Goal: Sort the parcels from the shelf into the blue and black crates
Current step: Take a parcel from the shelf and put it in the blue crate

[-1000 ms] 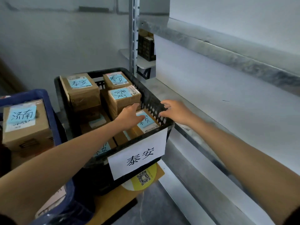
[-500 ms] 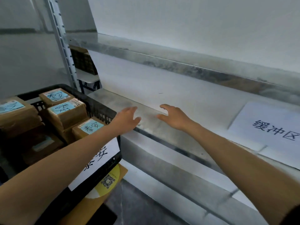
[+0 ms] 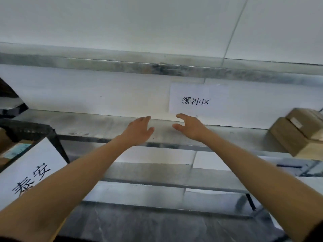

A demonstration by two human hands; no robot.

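Nearest the camera, both bare forearms are stretching out over the front rail of the shelf (image 3: 87, 122). At the left edge, the black crate (image 3: 52, 135) is standing just beside the shelf end, wearing a white paper label (image 3: 29, 172), with a brown parcel (image 3: 12, 151) showing inside it. The blue crate is lying out of view.

Further out, the left hand (image 3: 139, 130) and right hand (image 3: 191, 128) are hovering close together above the bare middle of the shelf. Both have loosely spread fingers and are gripping nothing. The right thumb and fingers are arching as if ready to take a box.

The remaining parcels (image 3: 297, 137) are sitting well to the right, stacked one on another and partly cut off by the frame edge. The step in hand looks like fetching the next one. Doing it well probably means sliding both hands rightward along the shelf, taking the upper box by its two sides, and reading its label before choosing a crate.

Room for moving is looking generous along the shelf, but the upper shelf rail (image 3: 157, 66) is hanging low overhead. A lifted box should travel low and outward, then clear the crate rim. Behind, a paper sign (image 3: 197, 100) is sticking to the back wall.
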